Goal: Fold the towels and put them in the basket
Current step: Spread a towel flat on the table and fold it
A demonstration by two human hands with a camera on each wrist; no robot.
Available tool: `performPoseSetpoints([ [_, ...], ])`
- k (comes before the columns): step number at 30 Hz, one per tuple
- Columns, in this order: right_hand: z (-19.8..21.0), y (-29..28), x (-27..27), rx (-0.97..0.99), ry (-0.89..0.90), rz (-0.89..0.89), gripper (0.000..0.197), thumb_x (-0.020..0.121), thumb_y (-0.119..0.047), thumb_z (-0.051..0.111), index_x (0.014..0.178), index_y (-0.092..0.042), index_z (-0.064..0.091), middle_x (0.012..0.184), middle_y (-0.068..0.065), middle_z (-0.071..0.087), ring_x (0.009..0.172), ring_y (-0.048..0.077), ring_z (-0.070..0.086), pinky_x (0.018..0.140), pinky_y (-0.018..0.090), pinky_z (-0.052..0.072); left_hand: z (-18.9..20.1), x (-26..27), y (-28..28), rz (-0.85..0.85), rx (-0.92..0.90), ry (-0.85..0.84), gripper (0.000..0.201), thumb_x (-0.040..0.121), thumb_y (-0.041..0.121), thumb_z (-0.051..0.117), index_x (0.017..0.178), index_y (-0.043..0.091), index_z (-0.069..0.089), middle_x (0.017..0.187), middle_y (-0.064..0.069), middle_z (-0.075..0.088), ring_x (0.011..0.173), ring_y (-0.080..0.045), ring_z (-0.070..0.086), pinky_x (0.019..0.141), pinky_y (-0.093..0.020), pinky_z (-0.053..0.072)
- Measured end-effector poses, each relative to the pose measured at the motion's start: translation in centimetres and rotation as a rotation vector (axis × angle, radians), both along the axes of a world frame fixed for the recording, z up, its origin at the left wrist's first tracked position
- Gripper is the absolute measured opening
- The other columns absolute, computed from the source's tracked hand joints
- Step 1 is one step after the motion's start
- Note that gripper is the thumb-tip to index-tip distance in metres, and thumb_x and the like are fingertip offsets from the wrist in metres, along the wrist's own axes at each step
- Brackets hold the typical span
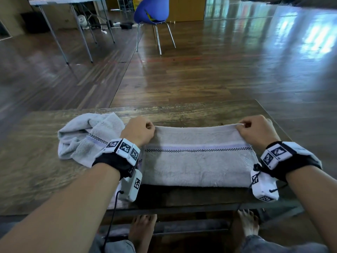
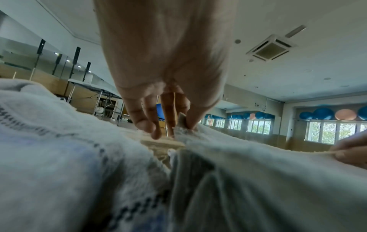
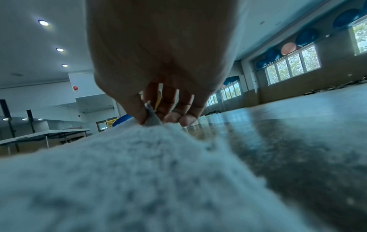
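A pale grey towel (image 1: 198, 161) with a lilac stripe and a checked band lies flat on the wooden table (image 1: 191, 111), stretched wide in front of me. My left hand (image 1: 141, 129) pinches its far left corner (image 2: 183, 125) between thumb and fingers. My right hand (image 1: 253, 127) pinches the far right corner (image 3: 152, 118) the same way. The far edge is pulled taut between both hands. A second towel (image 1: 87, 136) of the same kind lies crumpled at the left, close beside my left wrist. No basket is in view.
The table's far edge runs just beyond my hands, and its right edge (image 1: 273, 117) is close to my right hand. A blue chair (image 1: 151, 11) and a folding table (image 1: 67, 2) stand on the wooden floor beyond. My bare feet (image 1: 144, 229) show under the table.
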State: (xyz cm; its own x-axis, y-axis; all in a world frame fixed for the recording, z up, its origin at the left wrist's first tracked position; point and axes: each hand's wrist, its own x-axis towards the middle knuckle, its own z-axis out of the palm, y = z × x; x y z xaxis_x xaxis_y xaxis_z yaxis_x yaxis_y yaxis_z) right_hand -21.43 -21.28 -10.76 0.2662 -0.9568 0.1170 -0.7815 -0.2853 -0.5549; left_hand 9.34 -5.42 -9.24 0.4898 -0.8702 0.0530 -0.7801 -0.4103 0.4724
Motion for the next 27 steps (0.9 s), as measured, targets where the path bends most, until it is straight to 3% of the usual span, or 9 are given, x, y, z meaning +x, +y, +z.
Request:
performPoseSetpoints([
  [2, -0.6, -0.6, 0.3, -0.027, 0.007, -0.014, 0.015, 0.091, -0.026, 0.062, 0.091, -0.026, 0.078, 0.095, 0.011, 0.072, 0.107, 0.029, 0.056, 0.091, 0.039, 0.051, -0.7, -0.1, -0.1, 0.001, 0.001, -0.005, 0.025, 0.091, 0.019, 0.061, 0.067, 0.020, 0.069, 0.074, 0.003, 0.069, 0.078, -0.017, 0.065, 0.068, -0.030, 0.048],
  [6, -1.5, -1.4, 0.4, -0.012, 0.001, 0.016, 0.012, 0.090, -0.025, 0.067, 0.083, -0.025, 0.077, 0.083, 0.004, 0.072, 0.094, 0.025, 0.062, 0.083, 0.028, 0.047, -1.7, -0.2, -0.3, -0.035, 0.043, -0.005, 0.019, 0.091, 0.017, 0.064, 0.075, 0.018, 0.074, 0.081, 0.003, 0.070, 0.080, -0.015, 0.064, 0.068, -0.026, 0.042],
  [9, -1.7, -1.5, 0.4, 0.027, 0.049, 0.091, 0.011, 0.090, -0.025, 0.068, 0.082, -0.020, 0.076, 0.077, -0.001, 0.069, 0.087, 0.024, 0.062, 0.079, 0.029, 0.048, -1.7, -0.3, -0.4, -0.050, 0.066, -0.018, 0.009, 0.087, 0.019, 0.072, 0.080, 0.017, 0.076, 0.087, 0.002, 0.071, 0.084, -0.014, 0.062, 0.072, -0.026, 0.044],
  [12, -1.7, -1.6, 0.3, 0.062, 0.075, 0.147, 0.013, 0.089, -0.024, 0.070, 0.076, -0.024, 0.072, 0.071, -0.007, 0.066, 0.066, 0.009, 0.060, 0.057, 0.021, 0.042, -1.5, -0.3, -0.6, -0.077, 0.079, 0.012, 0.004, 0.083, 0.014, 0.076, 0.080, 0.015, 0.077, 0.084, 0.001, 0.071, 0.075, -0.008, 0.060, 0.064, -0.015, 0.041],
  [14, -1.8, -1.7, 0.3, 0.089, 0.063, 0.176, 0.016, 0.088, -0.024, 0.072, 0.072, -0.026, 0.069, 0.066, -0.007, 0.064, 0.058, 0.005, 0.056, 0.050, 0.019, 0.037, -1.4, -0.5, -0.6, -0.098, 0.075, 0.029, 0.005, 0.082, 0.011, 0.077, 0.079, 0.015, 0.078, 0.079, 0.002, 0.071, 0.069, -0.003, 0.058, 0.055, -0.007, 0.036],
  [18, -1.8, -1.8, 0.1, 0.168, 0.035, 0.243, 0.014, 0.088, -0.026, 0.073, 0.075, -0.023, 0.070, 0.062, -0.003, 0.064, 0.054, 0.012, 0.054, 0.056, 0.023, 0.043, -1.0, -0.8, -0.4, -0.112, 0.067, 0.068, 0.006, 0.078, 0.018, 0.082, 0.078, 0.014, 0.079, 0.073, 0.002, 0.068, 0.072, -0.010, 0.061, 0.055, -0.009, 0.037],
  [21, -1.6, -1.6, -0.2, 0.132, -0.003, 0.237, 0.017, 0.090, -0.028, 0.069, 0.074, -0.023, 0.074, 0.068, 0.001, 0.069, 0.060, 0.014, 0.060, 0.058, 0.026, 0.045, -0.8, -0.7, -0.2, -0.106, 0.076, 0.069, 0.004, 0.079, 0.009, 0.080, 0.082, 0.012, 0.081, 0.077, -0.001, 0.072, 0.076, -0.013, 0.065, 0.058, -0.010, 0.040],
  [24, -1.5, -1.6, -0.9, 0.089, -0.120, 0.178, 0.017, 0.093, -0.028, 0.068, 0.079, -0.021, 0.076, 0.069, 0.002, 0.070, 0.060, 0.016, 0.059, 0.058, 0.027, 0.045, -0.5, -0.1, 0.3, -0.095, 0.041, 0.065, 0.007, 0.080, 0.007, 0.077, 0.084, 0.011, 0.080, 0.081, -0.002, 0.075, 0.070, -0.008, 0.063, 0.064, -0.014, 0.043],
  [27, -1.9, -1.7, -1.4, 0.095, -0.222, 0.136, 0.015, 0.092, -0.027, 0.071, 0.079, -0.021, 0.077, 0.058, -0.004, 0.064, 0.048, 0.014, 0.053, 0.050, 0.027, 0.042, -0.3, 0.3, 0.5, -0.083, -0.014, 0.051, 0.010, 0.082, 0.006, 0.073, 0.085, 0.012, 0.080, 0.078, -0.002, 0.074, 0.059, -0.001, 0.057, 0.064, -0.016, 0.044],
])
